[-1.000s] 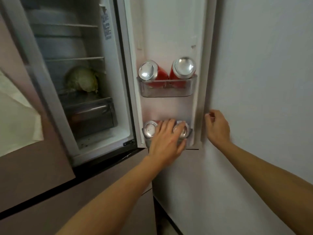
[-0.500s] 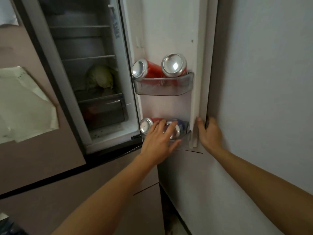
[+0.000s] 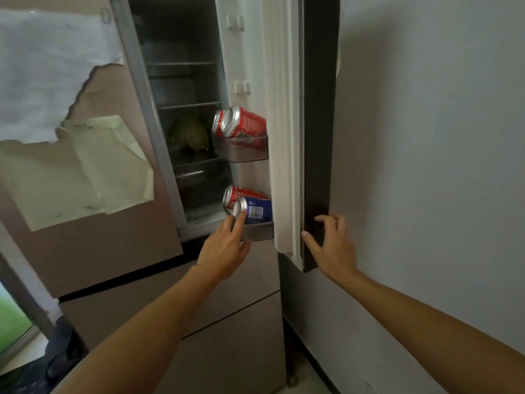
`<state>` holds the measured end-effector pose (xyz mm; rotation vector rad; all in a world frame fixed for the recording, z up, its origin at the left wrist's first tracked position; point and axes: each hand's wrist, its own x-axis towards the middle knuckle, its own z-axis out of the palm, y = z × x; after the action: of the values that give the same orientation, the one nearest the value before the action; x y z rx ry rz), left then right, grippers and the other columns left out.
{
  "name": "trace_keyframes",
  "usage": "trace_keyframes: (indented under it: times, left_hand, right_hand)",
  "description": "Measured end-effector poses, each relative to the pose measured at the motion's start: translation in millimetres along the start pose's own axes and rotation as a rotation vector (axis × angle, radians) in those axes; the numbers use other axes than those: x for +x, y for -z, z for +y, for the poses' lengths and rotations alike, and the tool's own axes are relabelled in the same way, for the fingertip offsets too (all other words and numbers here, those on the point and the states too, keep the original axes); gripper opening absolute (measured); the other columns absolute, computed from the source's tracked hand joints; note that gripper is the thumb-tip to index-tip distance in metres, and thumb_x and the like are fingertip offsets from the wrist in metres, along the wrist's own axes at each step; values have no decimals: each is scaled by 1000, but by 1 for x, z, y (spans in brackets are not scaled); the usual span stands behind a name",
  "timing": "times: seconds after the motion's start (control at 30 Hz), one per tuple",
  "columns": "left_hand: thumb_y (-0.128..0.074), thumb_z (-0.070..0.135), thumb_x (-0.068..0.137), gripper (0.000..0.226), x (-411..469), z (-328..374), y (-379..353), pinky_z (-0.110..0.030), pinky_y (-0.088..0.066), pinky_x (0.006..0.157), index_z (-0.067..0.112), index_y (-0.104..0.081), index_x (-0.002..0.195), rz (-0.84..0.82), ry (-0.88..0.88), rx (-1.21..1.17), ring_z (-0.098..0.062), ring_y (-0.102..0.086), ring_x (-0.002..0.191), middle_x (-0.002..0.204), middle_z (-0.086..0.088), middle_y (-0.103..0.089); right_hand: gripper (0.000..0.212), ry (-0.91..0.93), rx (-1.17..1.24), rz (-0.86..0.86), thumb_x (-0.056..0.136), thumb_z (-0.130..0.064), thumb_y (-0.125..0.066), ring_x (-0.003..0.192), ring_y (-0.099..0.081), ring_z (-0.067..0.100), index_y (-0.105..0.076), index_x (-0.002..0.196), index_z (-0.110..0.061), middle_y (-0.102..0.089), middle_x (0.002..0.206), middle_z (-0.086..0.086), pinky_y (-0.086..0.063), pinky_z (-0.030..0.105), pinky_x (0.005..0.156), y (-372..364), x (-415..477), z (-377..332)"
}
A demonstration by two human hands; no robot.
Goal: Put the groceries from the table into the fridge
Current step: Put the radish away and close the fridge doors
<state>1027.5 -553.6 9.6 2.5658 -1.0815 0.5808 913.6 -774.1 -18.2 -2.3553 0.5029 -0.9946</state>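
Observation:
The fridge door (image 3: 284,137) stands partly swung in, edge-on to me. Its upper door bin (image 3: 244,149) holds two red cans (image 3: 247,123). In the lower door bin (image 3: 260,231) stand a red can (image 3: 241,193) and a blue can (image 3: 255,210). My left hand (image 3: 227,248) reaches up to the lower bin, fingers straight, a fingertip touching the blue can's top. My right hand (image 3: 331,245) rests on the door's dark outer edge (image 3: 318,137) with fingers spread. A cabbage (image 3: 191,135) lies on a shelf inside the fridge.
A grey wall (image 3: 426,137) runs close along the right of the door. Papers (image 3: 71,143) hang on the fridge's closed left door. Closed drawers (image 3: 227,322) lie below. A dark bag (image 3: 62,345) sits on the floor at lower left.
The door has swung toward closing and now shows edge-on. My left hand has slid off the can tops to one fingertip on the blue can. My right hand moved onto the door's outer edge.

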Motion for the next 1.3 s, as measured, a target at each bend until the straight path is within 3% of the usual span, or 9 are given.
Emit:
trace_keyframes:
  times: [0.27, 0.37, 0.57, 0.7, 0.77, 0.87, 1.07, 1.17, 1.3]
  left_hand:
    - [-50, 38, 94, 54, -30, -25, 26, -34, -51, 89, 27, -27, 141, 13, 59, 56, -22, -52, 116, 143, -5, -36]
    - [-49, 39, 95, 48, -31, -40, 32, -37, -48, 94, 25, -34, 139, 91, 101, 70, -23, -50, 118, 140, -4, -40]
    - [-39, 43, 96, 45, -10, -69, 43, -36, -47, 87, 14, -49, 129, 362, 166, 79, -25, -53, 111, 129, -8, -50]
    - [-37, 43, 97, 51, 18, -75, 53, -45, -41, 103, 11, -43, 136, 577, 189, 13, -29, -44, 127, 139, -13, -44]
    - [-37, 45, 96, 55, 37, -77, 53, -45, -35, 108, 11, -37, 140, 636, 187, 63, -30, -39, 132, 145, -16, -39]
    - [-37, 47, 96, 63, 55, -84, 48, -42, -28, 110, 6, -30, 143, 629, 183, 200, -33, -34, 136, 149, -21, -32]
    - [-44, 45, 96, 68, 69, -134, 28, -51, -25, 112, 13, -17, 149, 569, 394, 456, -36, -22, 142, 153, -22, -25]
    - [-39, 45, 97, 64, 74, -149, 23, -49, -20, 113, 18, -16, 150, 545, 350, 540, -35, -20, 142, 154, -21, -24]
    - [-34, 38, 100, 56, 83, -169, 13, -50, -25, 112, 14, -19, 149, 571, 258, 591, -35, -27, 139, 148, -23, -34]
  right_hand:
    - [20, 282, 91, -77, 97, -21, -50, 86, -55, 8, -58, 115, -18, -59, 103, -4, -38, 14, 68, -1, 6, -36]
    - [14, 357, 93, -121, 98, -19, -46, 74, -51, 2, -55, 108, -24, -57, 91, -9, -38, 17, 63, -17, 18, -51]
    - [33, 555, 162, -151, 97, -16, -48, 96, -58, 9, -54, 129, -19, -58, 119, -4, -49, 17, 73, -68, 48, -68]
    - [38, 738, 139, -125, 94, -22, -53, 108, -56, 17, -50, 132, -21, -50, 130, 3, -57, 32, 73, -103, 82, -75]
    - [41, 817, 112, -88, 92, -24, -55, 119, -50, 21, -51, 132, -21, -47, 136, 6, -55, 34, 82, -121, 104, -78]
    - [42, 926, 48, -7, 88, -26, -56, 133, -39, 29, -53, 130, -20, -43, 144, 13, -43, 39, 98, -143, 125, -86]
    - [44, 1145, -8, 70, 82, -26, -62, 139, -32, 36, -62, 125, -20, -41, 147, 18, -31, 51, 109, -193, 159, -98]
    - [50, 1187, -27, 137, 81, -28, -63, 141, -29, 36, -59, 130, -22, -37, 150, 17, -28, 53, 111, -211, 166, -96]
    - [55, 1225, -28, 214, 84, -33, -60, 144, -25, 34, -52, 138, -26, -30, 154, 15, -24, 51, 114, -231, 176, -93]
